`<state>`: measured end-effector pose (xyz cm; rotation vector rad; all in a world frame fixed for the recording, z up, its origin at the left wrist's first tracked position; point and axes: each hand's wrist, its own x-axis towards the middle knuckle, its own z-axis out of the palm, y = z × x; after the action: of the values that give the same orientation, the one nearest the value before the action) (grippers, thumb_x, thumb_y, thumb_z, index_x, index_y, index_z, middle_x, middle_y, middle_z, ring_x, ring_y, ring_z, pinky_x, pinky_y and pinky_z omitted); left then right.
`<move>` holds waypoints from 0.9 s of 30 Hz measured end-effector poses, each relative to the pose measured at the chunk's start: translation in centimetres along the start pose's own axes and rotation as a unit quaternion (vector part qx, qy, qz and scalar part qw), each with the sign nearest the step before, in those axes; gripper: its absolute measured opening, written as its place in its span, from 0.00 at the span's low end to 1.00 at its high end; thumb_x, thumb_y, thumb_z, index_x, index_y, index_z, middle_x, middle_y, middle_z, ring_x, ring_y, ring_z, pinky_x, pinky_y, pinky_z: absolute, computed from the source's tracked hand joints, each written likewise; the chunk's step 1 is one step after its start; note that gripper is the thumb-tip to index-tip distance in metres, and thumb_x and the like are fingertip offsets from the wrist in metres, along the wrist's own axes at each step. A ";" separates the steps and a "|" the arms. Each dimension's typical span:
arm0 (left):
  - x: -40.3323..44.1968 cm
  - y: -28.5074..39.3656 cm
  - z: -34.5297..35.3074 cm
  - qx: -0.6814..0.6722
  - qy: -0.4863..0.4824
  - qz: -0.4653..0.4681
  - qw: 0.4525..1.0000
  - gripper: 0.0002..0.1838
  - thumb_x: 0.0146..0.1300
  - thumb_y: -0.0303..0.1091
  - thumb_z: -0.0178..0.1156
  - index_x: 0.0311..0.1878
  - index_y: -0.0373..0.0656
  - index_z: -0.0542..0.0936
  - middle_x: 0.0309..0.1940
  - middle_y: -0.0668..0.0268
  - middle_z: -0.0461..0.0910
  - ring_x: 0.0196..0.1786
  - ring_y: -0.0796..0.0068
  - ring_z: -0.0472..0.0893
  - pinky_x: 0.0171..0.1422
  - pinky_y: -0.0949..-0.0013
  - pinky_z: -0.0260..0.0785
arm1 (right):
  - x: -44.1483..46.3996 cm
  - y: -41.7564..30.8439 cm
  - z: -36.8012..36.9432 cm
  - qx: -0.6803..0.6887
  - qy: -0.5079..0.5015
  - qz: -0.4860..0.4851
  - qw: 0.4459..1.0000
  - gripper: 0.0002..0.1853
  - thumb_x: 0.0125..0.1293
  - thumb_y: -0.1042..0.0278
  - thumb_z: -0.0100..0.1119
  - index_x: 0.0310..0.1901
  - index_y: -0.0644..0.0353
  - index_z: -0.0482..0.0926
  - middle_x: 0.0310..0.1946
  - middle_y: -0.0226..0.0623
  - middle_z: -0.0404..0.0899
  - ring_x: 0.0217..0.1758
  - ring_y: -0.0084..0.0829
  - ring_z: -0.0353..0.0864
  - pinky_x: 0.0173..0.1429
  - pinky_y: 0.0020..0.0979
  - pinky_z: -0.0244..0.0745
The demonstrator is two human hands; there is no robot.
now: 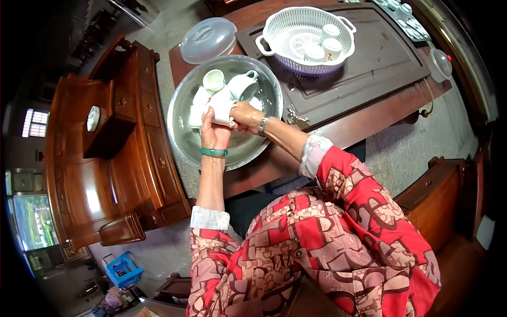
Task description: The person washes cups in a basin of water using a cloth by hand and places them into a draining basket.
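Over a round metal basin (177, 134), my left hand (215, 136), with a green bangle at its wrist, is closed around a white cup (221, 110). The cup lies tilted on its side. My right hand (247, 115), wearing a metal watch, grips the cup's other end; some of its fingers are hidden there. Behind my hands in the basin are another white cup (214, 80), a white teapot-like vessel with a handle (243, 84) and more white ware, partly covered by my hands. Water and suds show in the basin.
A white colander (274, 33) holding several white cups stands on the dark tea tray (369, 68). A clear plastic lid (208, 39) lies behind the basin. At the far right are a tray of small cups (404, 18) and a red-knobbed lid (441, 63). A wooden bench (137, 158) stands left.
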<state>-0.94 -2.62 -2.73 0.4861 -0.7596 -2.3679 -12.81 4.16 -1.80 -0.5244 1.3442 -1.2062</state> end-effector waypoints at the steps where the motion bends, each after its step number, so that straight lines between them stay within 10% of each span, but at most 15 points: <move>1: 0.1 0.1 -0.2 0.013 -0.013 -0.007 1.000 0.20 0.63 0.42 0.53 0.55 0.44 0.68 0.44 0.59 0.74 0.44 0.60 0.76 0.39 0.55 0.73 | 0.1 0.0 0.4 -0.052 0.035 -0.012 0.998 0.07 0.55 0.68 0.53 0.32 0.58 0.79 0.14 0.33 0.74 0.12 0.24 0.69 0.15 0.30 0.65; 3: 0.1 -0.3 0.0 0.013 0.055 -0.023 0.998 0.21 0.63 0.44 0.53 0.56 0.43 0.68 0.46 0.58 0.74 0.45 0.60 0.76 0.42 0.55 0.74 | -0.4 0.0 1.4 -0.242 0.121 -0.155 0.950 0.05 0.47 0.69 0.55 0.25 0.59 0.79 0.17 0.41 0.75 0.18 0.35 0.74 0.22 0.36 0.69; 4: 0.1 -0.6 0.2 0.015 0.123 -0.032 0.992 0.23 0.64 0.46 0.52 0.57 0.43 0.67 0.47 0.58 0.74 0.47 0.60 0.76 0.45 0.55 0.74 | -1.0 0.0 1.5 -0.424 0.191 -0.287 0.837 0.03 0.40 0.70 0.57 0.18 0.59 0.79 0.20 0.49 0.77 0.24 0.45 0.79 0.29 0.42 0.73; 9: -0.2 -0.9 -0.9 0.029 0.158 -0.023 0.987 0.21 0.64 0.45 0.53 0.54 0.41 0.69 0.47 0.60 0.74 0.49 0.61 0.75 0.51 0.53 0.71 | 0.7 1.7 1.6 -0.508 0.168 -0.284 0.796 0.07 0.47 0.67 0.55 0.21 0.59 0.81 0.24 0.50 0.79 0.29 0.47 0.80 0.35 0.41 0.74; 12: -1.3 0.2 -0.9 -0.017 0.133 -0.019 0.991 0.20 0.62 0.42 0.55 0.53 0.41 0.70 0.47 0.59 0.74 0.46 0.62 0.76 0.45 0.56 0.72 | 4.2 3.7 1.1 -0.333 0.134 -0.307 0.881 0.06 0.49 0.69 0.56 0.21 0.62 0.76 0.16 0.46 0.76 0.19 0.41 0.77 0.23 0.41 0.70; 13: -1.5 0.7 -0.8 0.017 0.086 -0.002 0.996 0.20 0.60 0.41 0.55 0.52 0.40 0.70 0.46 0.59 0.75 0.44 0.63 0.76 0.42 0.58 0.71 | 1.5 1.3 1.1 -0.112 0.055 -0.135 0.983 0.07 0.54 0.68 0.54 0.24 0.60 0.76 0.14 0.39 0.73 0.16 0.33 0.73 0.20 0.35 0.66; 14: -1.4 0.9 -0.7 0.050 0.038 0.015 0.998 0.21 0.59 0.40 0.55 0.52 0.39 0.70 0.46 0.59 0.75 0.43 0.63 0.76 0.40 0.59 0.71 | -0.6 -0.2 1.4 0.120 -0.030 0.049 0.991 0.08 0.59 0.66 0.52 0.26 0.59 0.75 0.12 0.32 0.71 0.13 0.25 0.69 0.16 0.30 0.63; 16: -1.5 1.6 0.7 0.044 -0.036 0.024 0.998 0.23 0.61 0.42 0.54 0.54 0.35 0.68 0.47 0.57 0.75 0.43 0.63 0.76 0.36 0.59 0.70 | -1.5 -0.1 2.2 0.259 -0.092 0.042 0.960 0.11 0.63 0.59 0.51 0.29 0.57 0.73 0.12 0.26 0.65 0.11 0.16 0.61 0.14 0.21 0.56; 19: -1.1 1.8 0.3 0.045 -0.057 0.025 0.997 0.25 0.61 0.44 0.55 0.57 0.37 0.67 0.49 0.57 0.74 0.46 0.64 0.76 0.42 0.61 0.71 | -1.2 -0.6 2.4 0.103 -0.034 0.005 0.994 0.09 0.59 0.64 0.52 0.27 0.59 0.75 0.12 0.35 0.71 0.13 0.26 0.70 0.17 0.32 0.65; 20: -1.1 1.1 0.8 0.035 0.022 0.033 0.999 0.26 0.61 0.46 0.55 0.57 0.38 0.67 0.50 0.59 0.74 0.48 0.64 0.76 0.46 0.61 0.71 | -0.7 0.1 2.4 -0.159 0.078 -0.165 0.970 0.07 0.54 0.67 0.53 0.25 0.60 0.76 0.15 0.41 0.74 0.17 0.34 0.74 0.21 0.37 0.68; 21: -1.1 0.7 1.8 0.026 0.101 0.041 0.994 0.26 0.61 0.47 0.56 0.57 0.40 0.67 0.50 0.60 0.74 0.49 0.65 0.76 0.50 0.61 0.71 | -0.7 0.1 2.4 -0.404 0.182 -0.316 0.839 0.06 0.50 0.69 0.54 0.23 0.61 0.78 0.17 0.47 0.77 0.21 0.42 0.78 0.26 0.42 0.72; 25: -0.2 0.3 0.5 0.047 0.139 -0.004 0.989 0.25 0.60 0.49 0.56 0.56 0.44 0.69 0.50 0.65 0.75 0.54 0.66 0.74 0.57 0.55 0.67 | -1.4 0.1 1.7 -0.461 0.168 -0.328 0.807 0.06 0.42 0.70 0.57 0.22 0.62 0.79 0.21 0.51 0.77 0.28 0.50 0.79 0.32 0.44 0.73; 27: -0.7 0.0 0.8 0.037 0.125 -0.004 0.991 0.22 0.62 0.46 0.55 0.55 0.45 0.69 0.49 0.64 0.75 0.52 0.64 0.74 0.55 0.55 0.68 | -1.2 -0.3 1.9 -0.358 0.142 -0.229 0.894 0.09 0.50 0.66 0.54 0.27 0.60 0.82 0.25 0.50 0.79 0.31 0.45 0.81 0.35 0.42 0.74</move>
<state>-0.83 -1.82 -2.04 0.8022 -0.7317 -2.2370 -10.95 4.46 -0.60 -1.2861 2.0022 -1.1553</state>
